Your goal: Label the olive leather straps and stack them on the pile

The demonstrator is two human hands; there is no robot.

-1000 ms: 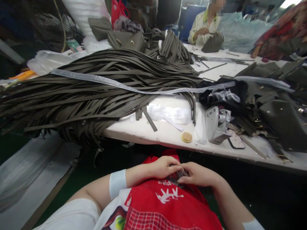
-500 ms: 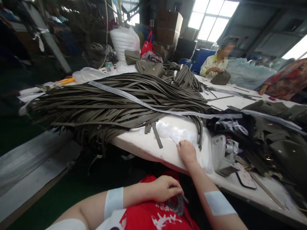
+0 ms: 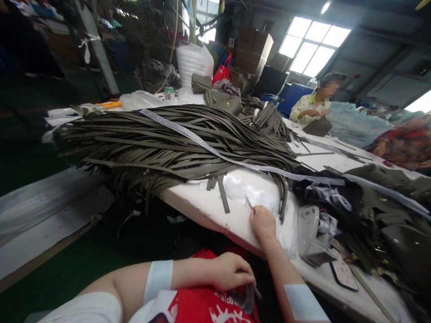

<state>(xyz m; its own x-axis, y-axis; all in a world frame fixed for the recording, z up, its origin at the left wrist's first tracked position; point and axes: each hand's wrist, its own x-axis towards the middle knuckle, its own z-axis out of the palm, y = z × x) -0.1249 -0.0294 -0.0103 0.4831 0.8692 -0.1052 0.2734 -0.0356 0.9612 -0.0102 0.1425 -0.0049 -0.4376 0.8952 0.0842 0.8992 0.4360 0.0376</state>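
Observation:
My right hand [image 3: 263, 222] is closed at the table's front edge, its fingers pinching a thin, pointed, pale strip-like piece [image 3: 248, 203], perhaps metal. Its lower end is hidden in my fingers. Left of it, a short dark strap piece [image 3: 223, 195] lies on the white table [image 3: 195, 204]. My left hand [image 3: 234, 271] is held low over my red apron [image 3: 202, 305], fingers curled round a crumpled grey bundle [image 3: 245, 299] whose kind I cannot make out. A large heap of olive-grey straps [image 3: 182, 139] spreads across the table beyond both hands.
A long translucent strip [image 3: 188, 134] runs over the straps. On the right are a tape dispenser [image 3: 311, 237], a phone [image 3: 344, 276] and olive bag pieces [image 3: 397, 220]. A co-worker [image 3: 311, 107] handles a bag piece across the table; another person's patterned sleeve [image 3: 404, 139] shows at far right.
The view has turned left, so the surroundings appear shifted right. The thin piece in my right hand has tilted and shows a broader face. My left hand keeps its hold on the bundle.

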